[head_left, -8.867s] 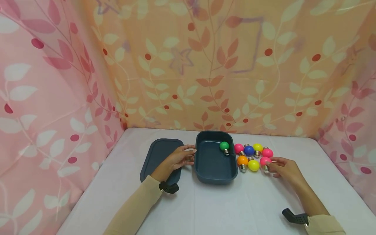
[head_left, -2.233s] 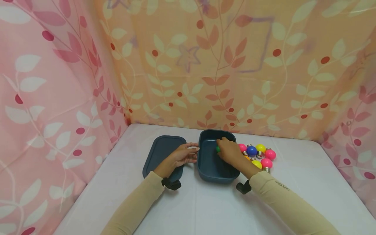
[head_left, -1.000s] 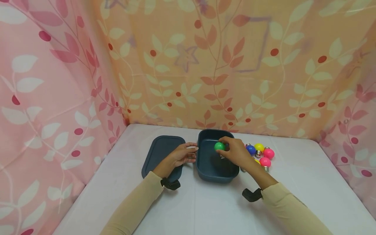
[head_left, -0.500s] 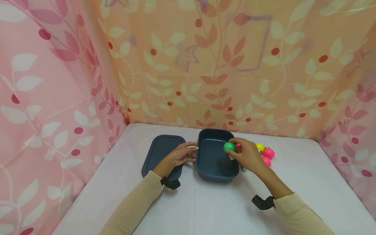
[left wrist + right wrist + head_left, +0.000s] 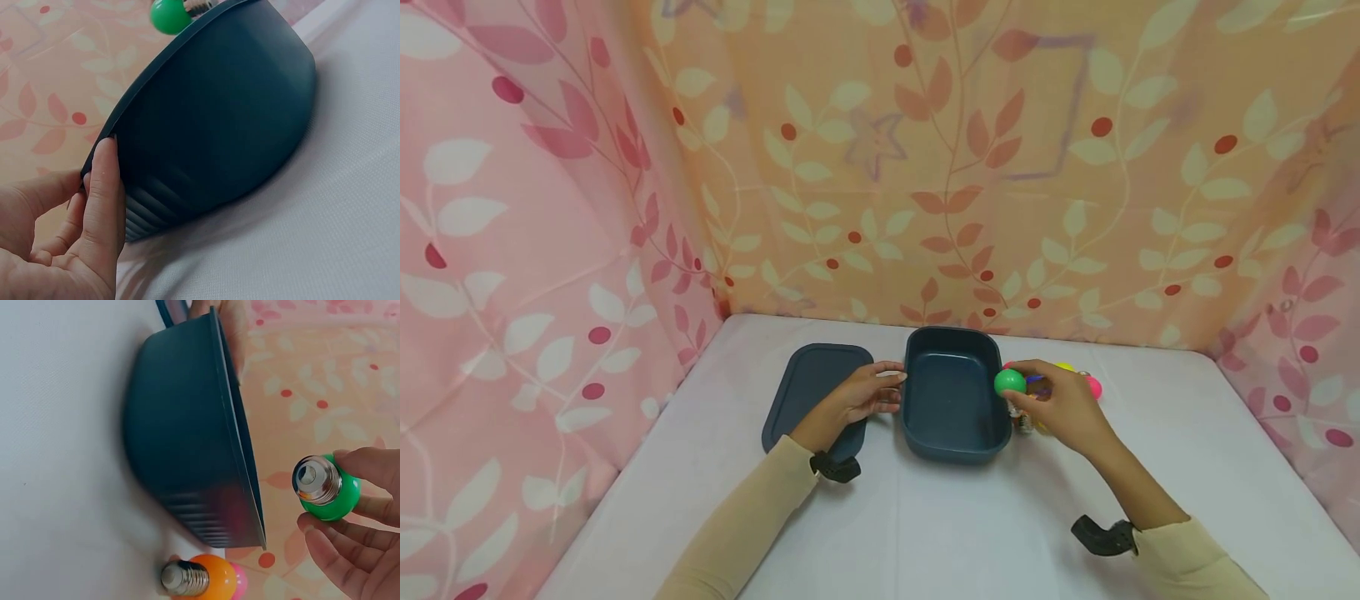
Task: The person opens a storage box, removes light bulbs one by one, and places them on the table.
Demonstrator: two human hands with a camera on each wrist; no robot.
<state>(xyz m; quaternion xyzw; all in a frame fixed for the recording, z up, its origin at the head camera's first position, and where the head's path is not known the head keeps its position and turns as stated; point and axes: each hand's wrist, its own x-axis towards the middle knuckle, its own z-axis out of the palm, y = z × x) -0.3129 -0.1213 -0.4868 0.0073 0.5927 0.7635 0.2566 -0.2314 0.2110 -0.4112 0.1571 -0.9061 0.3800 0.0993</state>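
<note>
My right hand [image 5: 1063, 408] pinches a green light bulb [image 5: 1010, 382] by its globe, thumb on one side and fingers on the other. In the right wrist view its silver screw base [image 5: 317, 480] points toward the camera, apart from the box. The bulb overlaps the right rim of a dark blue-grey box [image 5: 955, 454] in the head view. At the box's left side, my left hand [image 5: 861, 398] holds the rim, with fingertips [image 5: 105, 156] against the outer wall in the left wrist view. The inside of the box shows bare in the head view.
Several coloured bulbs, including a pink one [image 5: 1095, 387] and an orange one [image 5: 215, 575], lie right of the box, partly hidden by my right hand. The matching lid [image 5: 812, 383] lies flat on the left, under my left forearm. Patterned curtains [image 5: 820, 208] enclose the white table [image 5: 850, 533].
My right hand has lifted the green bulb out of the box and carried it rightward to the right rim, near the other bulbs. My left hand stays at the box's left rim.
</note>
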